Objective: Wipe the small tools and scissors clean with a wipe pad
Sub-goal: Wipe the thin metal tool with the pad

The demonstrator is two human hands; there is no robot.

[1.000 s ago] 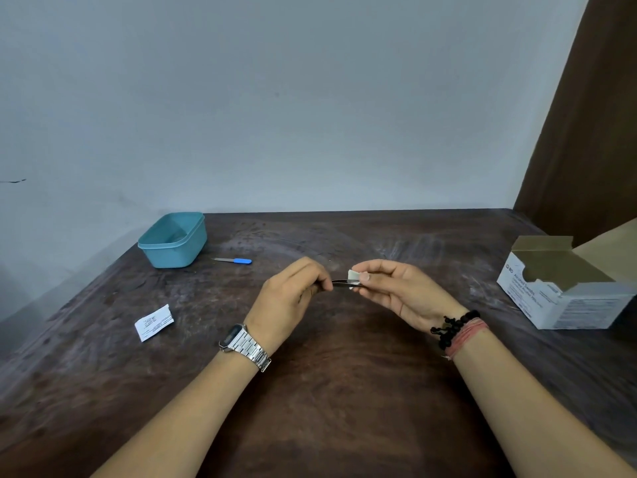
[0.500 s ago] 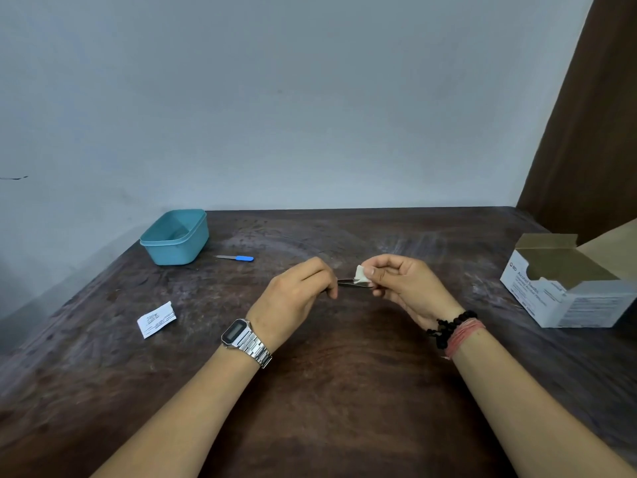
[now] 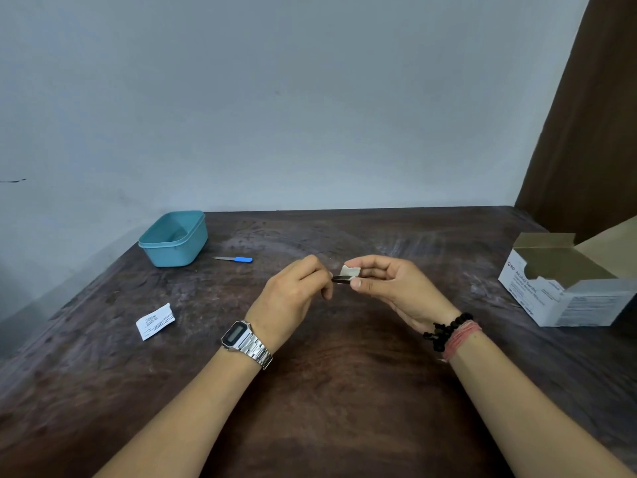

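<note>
Above the middle of the dark wooden table (image 3: 344, 391), my left hand (image 3: 293, 298) pinches one end of a small dark metal tool (image 3: 340, 279), likely tweezers. My right hand (image 3: 389, 288) holds a small white wipe pad (image 3: 351, 270) folded over the tool's other end, between thumb and fingers. Most of the tool is hidden inside both hands. A second small tool with a blue handle (image 3: 234, 259) lies flat on the table further back, beside the teal tub. No scissors are visible.
A teal plastic tub (image 3: 174, 241) stands at the back left. A torn white wipe wrapper (image 3: 155, 320) lies left of my left wrist. An open white cardboard box of alcohol swabs (image 3: 565, 284) sits at the right edge. A wall runs behind the table.
My hands stayed together over the table; the pad has shifted slightly along the tool and now stands up more above my right thumb. Nothing else moved.
</note>
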